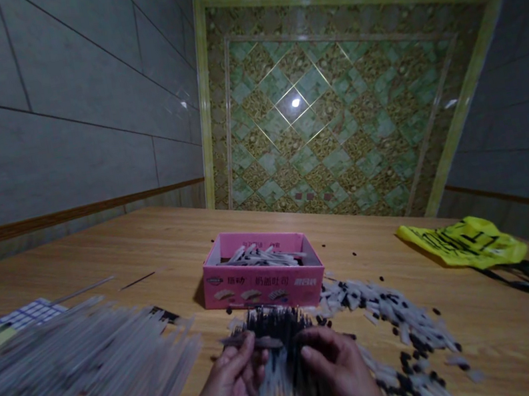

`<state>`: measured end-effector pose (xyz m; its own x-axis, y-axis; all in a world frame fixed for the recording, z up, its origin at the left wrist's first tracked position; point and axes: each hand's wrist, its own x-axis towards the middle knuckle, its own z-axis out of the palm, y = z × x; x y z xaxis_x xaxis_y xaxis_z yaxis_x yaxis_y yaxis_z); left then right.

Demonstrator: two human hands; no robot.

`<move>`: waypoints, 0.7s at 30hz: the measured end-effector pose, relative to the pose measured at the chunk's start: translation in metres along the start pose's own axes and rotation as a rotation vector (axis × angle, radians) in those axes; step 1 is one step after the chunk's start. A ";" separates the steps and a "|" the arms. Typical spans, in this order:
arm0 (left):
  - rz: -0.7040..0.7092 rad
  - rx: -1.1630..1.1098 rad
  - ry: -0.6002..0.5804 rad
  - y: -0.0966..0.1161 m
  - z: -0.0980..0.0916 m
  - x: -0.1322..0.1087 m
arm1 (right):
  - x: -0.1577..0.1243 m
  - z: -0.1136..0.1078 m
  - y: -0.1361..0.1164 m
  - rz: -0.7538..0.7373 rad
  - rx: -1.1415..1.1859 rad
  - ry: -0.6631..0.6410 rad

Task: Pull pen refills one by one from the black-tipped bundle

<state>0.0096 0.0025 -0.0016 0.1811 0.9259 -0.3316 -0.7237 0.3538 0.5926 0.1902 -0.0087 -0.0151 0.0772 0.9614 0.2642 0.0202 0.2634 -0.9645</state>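
Observation:
My left hand [237, 380] pinches a short, pale translucent tube [268, 342] between thumb and fingers, held roughly level. Close by on the right, my right hand [336, 365] has its thumb and fingertips pressed together near the tube's end; what they hold, if anything, is too small and dark to make out. Beneath and between both hands lies a bundle of thin sticks with black ends [278, 323], partly covered by them. Just beyond stands a pink cardboard box [259, 287] with short white tubes [267, 256] inside.
Long translucent tubes [79, 364] are heaped at the left beside a blue-checked cloth [35, 312]. Small white pieces and black caps [401, 317] are scattered at the right. A yellow plastic bag [470, 245] lies farther right on the wooden table [114, 243].

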 end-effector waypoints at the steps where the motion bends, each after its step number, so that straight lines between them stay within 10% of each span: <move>1: 0.014 0.032 -0.012 -0.001 0.000 0.000 | -0.003 0.006 -0.001 0.019 0.058 -0.007; 21: 0.079 0.187 -0.024 -0.006 0.001 -0.003 | -0.012 0.013 -0.011 -0.030 0.090 -0.006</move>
<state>0.0137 -0.0023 -0.0033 0.1461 0.9537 -0.2630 -0.6000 0.2968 0.7429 0.1762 -0.0216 -0.0078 0.0720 0.9533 0.2934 -0.0674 0.2982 -0.9521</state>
